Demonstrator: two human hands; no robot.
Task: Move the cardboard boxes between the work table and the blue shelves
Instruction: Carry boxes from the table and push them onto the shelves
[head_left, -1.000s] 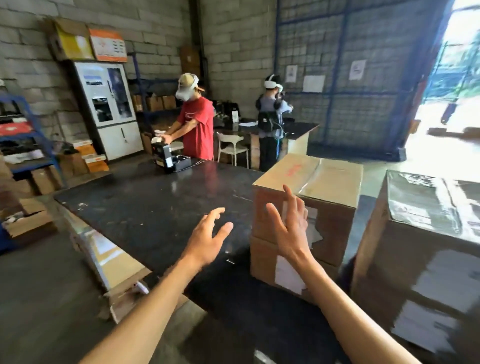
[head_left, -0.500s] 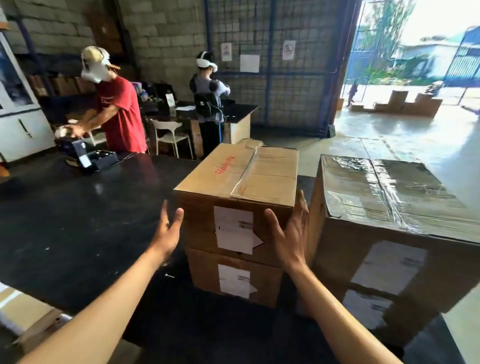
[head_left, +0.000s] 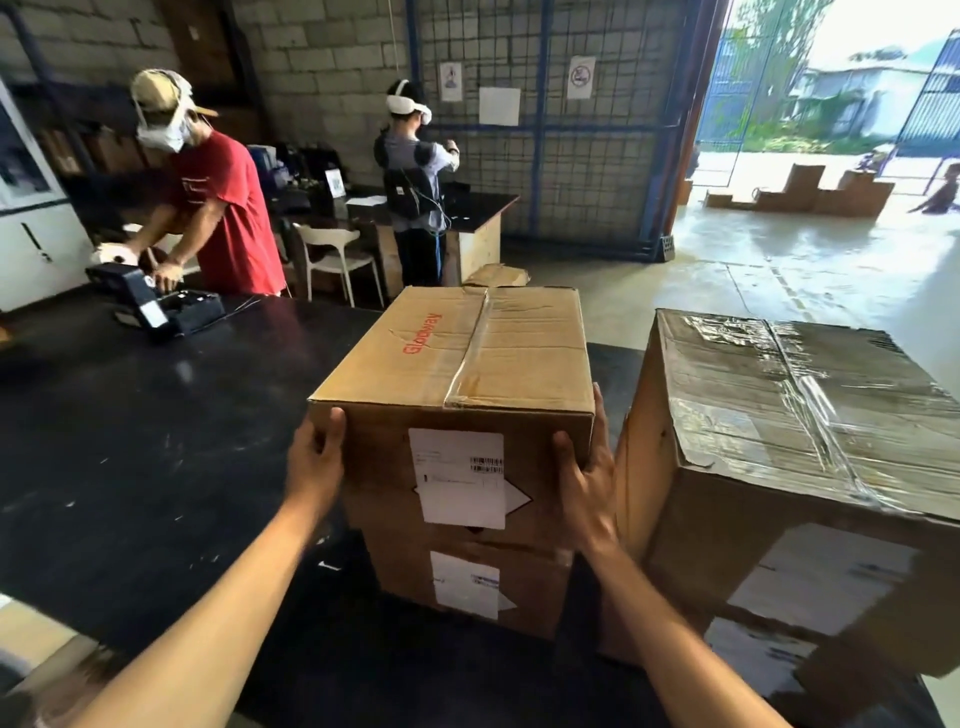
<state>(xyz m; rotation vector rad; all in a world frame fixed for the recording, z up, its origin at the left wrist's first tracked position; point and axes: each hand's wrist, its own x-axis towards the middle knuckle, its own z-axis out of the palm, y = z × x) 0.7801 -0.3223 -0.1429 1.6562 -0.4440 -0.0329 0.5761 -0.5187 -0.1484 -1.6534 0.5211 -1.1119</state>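
Two brown cardboard boxes are stacked on the black work table (head_left: 130, 441). The top box (head_left: 467, 353) has a taped lid with red lettering and a white label on its near face. It sits on the lower box (head_left: 524, 592), which also bears a white label. My left hand (head_left: 314, 462) grips the top box's near left edge, thumb on the front face. My right hand (head_left: 587, 483) grips its near right edge, fingers up along the side. The blue shelves are out of view.
A larger tape-wrapped box (head_left: 779, 415) stands close on the right. A black label printer (head_left: 156, 306) sits at the table's far side, where a person in a red shirt (head_left: 223, 218) works. Another person with a headset (head_left: 415, 187) stands by a rear desk and white chair (head_left: 332, 254).
My view swung right and closer to the stack. Both hands, held apart in the air before, have closed in and taken hold of the top box's sides.
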